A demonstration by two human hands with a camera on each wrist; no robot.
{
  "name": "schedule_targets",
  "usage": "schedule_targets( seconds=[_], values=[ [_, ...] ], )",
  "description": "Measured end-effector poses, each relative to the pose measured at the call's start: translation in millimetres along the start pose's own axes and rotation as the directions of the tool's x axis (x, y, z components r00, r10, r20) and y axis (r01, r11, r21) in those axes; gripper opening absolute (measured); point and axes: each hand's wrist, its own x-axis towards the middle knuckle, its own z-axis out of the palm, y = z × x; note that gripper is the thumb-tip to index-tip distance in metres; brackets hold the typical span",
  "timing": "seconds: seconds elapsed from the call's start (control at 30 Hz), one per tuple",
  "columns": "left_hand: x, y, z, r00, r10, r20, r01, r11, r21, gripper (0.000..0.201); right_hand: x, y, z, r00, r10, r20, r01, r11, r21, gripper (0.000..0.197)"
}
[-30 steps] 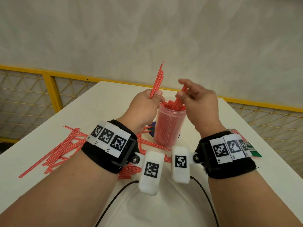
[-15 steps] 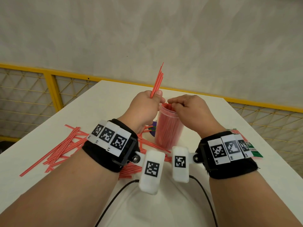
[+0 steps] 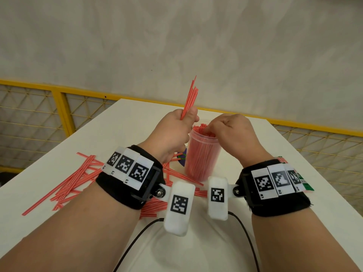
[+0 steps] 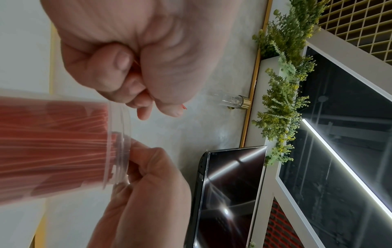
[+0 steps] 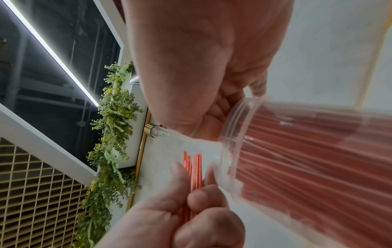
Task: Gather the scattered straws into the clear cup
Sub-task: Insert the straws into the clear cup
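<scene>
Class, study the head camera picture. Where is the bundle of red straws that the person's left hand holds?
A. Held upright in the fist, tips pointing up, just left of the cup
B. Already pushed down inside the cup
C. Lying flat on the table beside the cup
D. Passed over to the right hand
A: the left hand grips the bundle of straws in a fist, tips standing above it, beside the clear cup, while the right hand is at the cup's mouth.

The clear plastic cup [image 4: 63, 144] packed with red straws is blurred in both wrist views. The right hand [image 3: 231, 134] hides its own fingertips at the cup's mouth, so its grip is unclear.
</scene>
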Motion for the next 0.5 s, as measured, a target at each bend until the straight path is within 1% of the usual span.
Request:
schedule_targets(
  seconds=[0.03, 0.07, 0.13, 0.17, 0.2, 0.27, 0.33, 0.4, 0.5],
  values=[
    [-0.2, 0.1, 0.4, 1.0, -0.001, 0.014, 0.002, 1.0, -0.024, 0.037, 0.5, 1.0, -1.0, 1.0, -0.008, -0.016, 0.008, 1.0, -0.005, 0.024],
    [-0.5, 0.2, 0.7, 1.0, -0.002, 0.025, 0.003, 0.999, -0.042, 0.036, 0.9, 1.6, -1.8, 1.0, -0.016, 0.0, 0.016, 0.999, -0.034, 0.025],
    [-0.5, -0.1, 1.0, 0.999, 0.004, 0.038, -0.001, 0.997, -0.072, 0.032, 0.2, 2.7, -1.3, 0.997, -0.022, 0.077, 0.031, 0.993, -0.111, 0.026],
    [-0.7, -0.2, 1.1, 0.999, 0.005, 0.044, -0.001, 0.996, -0.087, 0.03, -0.4, 3.2, -0.6, 0.996, -0.028, 0.083, 0.038, 0.992, -0.119, 0.026],
    [-0.9, -0.1, 1.0, 0.999, 0.005, 0.052, 0.0, 0.995, -0.102, 0.029, -0.6, 2.8, -0.2, 0.998, -0.032, 0.054, 0.037, 0.994, -0.099, 0.026],
    [-1.1, 0.8, 0.2, 0.997, 0.006, 0.071, 0.003, 0.992, -0.127, 0.029, 0.1, -0.3, -1.3, 0.996, -0.028, -0.087, 0.028, 1.0, -0.001, 0.023],
    [-1.6, 1.8, -0.9, 0.996, 0.017, 0.093, -0.004, 0.99, -0.144, 0.028, 1.6, -4.1, -3.9, 0.978, 0.0, -0.21, 0.032, 0.988, 0.15, 0.023],
    [-2.6, 2.7, -0.8, 0.992, 0.033, 0.121, -0.015, 0.989, -0.149, 0.028, 1.7, -6.5, -7.1, 0.969, 0.039, -0.243, 0.034, 0.956, 0.291, 0.02],
    [-4.7, 3.1, 1.6, 0.985, 0.048, 0.167, -0.022, 0.988, -0.152, 0.025, -0.7, -10.0, -10.8, 0.973, 0.082, -0.215, 0.021, 0.899, 0.438, 0.022]
  ],
)
